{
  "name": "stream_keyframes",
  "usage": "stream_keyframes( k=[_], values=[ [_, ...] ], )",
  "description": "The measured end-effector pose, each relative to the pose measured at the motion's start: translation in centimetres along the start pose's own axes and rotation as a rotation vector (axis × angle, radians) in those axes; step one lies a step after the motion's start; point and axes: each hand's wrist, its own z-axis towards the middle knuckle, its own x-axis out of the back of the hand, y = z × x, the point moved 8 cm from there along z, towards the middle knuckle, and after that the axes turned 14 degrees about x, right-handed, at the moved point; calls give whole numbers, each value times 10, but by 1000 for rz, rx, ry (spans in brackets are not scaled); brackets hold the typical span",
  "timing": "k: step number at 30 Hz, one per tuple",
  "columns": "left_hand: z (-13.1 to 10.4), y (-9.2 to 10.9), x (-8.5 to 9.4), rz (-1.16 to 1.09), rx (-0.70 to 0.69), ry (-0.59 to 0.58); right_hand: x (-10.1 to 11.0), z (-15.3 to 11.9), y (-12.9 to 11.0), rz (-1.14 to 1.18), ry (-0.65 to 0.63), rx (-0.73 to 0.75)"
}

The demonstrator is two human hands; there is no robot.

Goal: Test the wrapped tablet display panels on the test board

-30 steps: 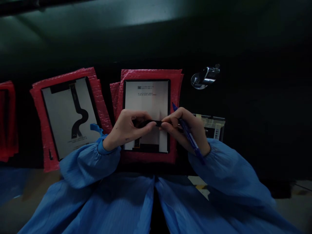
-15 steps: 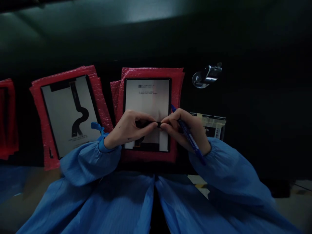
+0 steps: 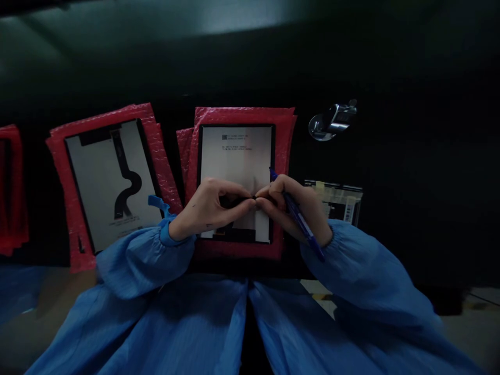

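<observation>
A display panel (image 3: 236,169) with a pale back and black rim lies in front of me, small print near its top. Over its lower half, my left hand (image 3: 207,208) is closed, thumb and fingers pinching a black flex cable (image 3: 230,200), mostly hidden by the hand. Its fingertips meet those of my right hand (image 3: 302,203) at the cable's end. The right thumb and forefinger are pinched together there; whether they grip the cable end too is hidden. A blue pen (image 3: 300,224) is held slanting across that same right hand.
Pink bubble-wrap bags (image 3: 285,151) lie under the panel. Left of it, a second panel (image 3: 101,177) with a curved black cable rests on more pink bags. A shiny metal object (image 3: 336,121) stands at back right. Beside my right hand is a taped part (image 3: 339,200).
My right hand and the pen have shifted slightly left. The fingertips of both hands are closer together, covering the bit of black cable that showed between them.
</observation>
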Motion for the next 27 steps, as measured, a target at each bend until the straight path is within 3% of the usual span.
stream_keyframes(
  k=[8, 27],
  values=[
    [0, -1, 2, -23, 3, 7, 2, 1, 1, 167, 45, 18],
    [0, -3, -3, 30, -7, -64, 0, 1, -2, 119, -23, 33]
  ],
)
